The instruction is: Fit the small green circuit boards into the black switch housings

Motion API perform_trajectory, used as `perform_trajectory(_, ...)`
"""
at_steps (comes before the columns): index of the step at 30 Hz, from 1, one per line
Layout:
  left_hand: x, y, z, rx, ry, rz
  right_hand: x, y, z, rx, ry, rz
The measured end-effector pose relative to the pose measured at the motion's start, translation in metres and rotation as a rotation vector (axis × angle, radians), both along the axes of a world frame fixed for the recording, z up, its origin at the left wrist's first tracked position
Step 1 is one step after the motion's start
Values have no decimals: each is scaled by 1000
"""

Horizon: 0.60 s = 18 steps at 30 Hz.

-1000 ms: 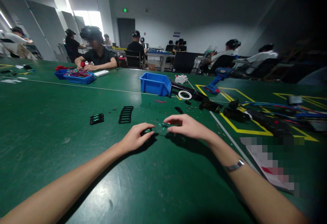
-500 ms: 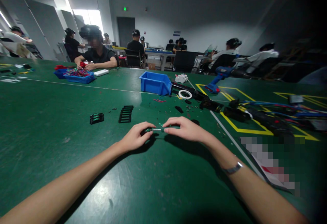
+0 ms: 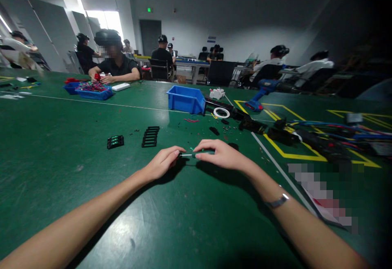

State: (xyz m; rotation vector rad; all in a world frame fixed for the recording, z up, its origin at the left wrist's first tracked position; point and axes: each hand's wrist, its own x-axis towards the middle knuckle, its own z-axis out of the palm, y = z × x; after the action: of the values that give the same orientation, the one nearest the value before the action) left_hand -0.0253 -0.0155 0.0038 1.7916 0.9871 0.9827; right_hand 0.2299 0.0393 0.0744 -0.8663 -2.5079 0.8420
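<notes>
Green-handled, the screwdriver (image 3: 192,155) sits in the right hand's (image 3: 219,153) grasp, its shaft meeting the left hand (image 3: 162,162), which pinches a small dark part (image 3: 180,154), mostly hidden; beyond lie a black ladder-like frame (image 3: 150,137) and a blue bin (image 3: 182,102).

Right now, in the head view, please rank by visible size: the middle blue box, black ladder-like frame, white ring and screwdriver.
1. Middle blue box
2. Black ladder-like frame
3. White ring
Unsure: screwdriver, partly hidden by the right hand.
</notes>
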Motion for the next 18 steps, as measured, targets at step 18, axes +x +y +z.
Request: perform_trajectory(18, 0, 4, -4, -113, -119, -16, -6, 5, -22, -157, 101, 41)
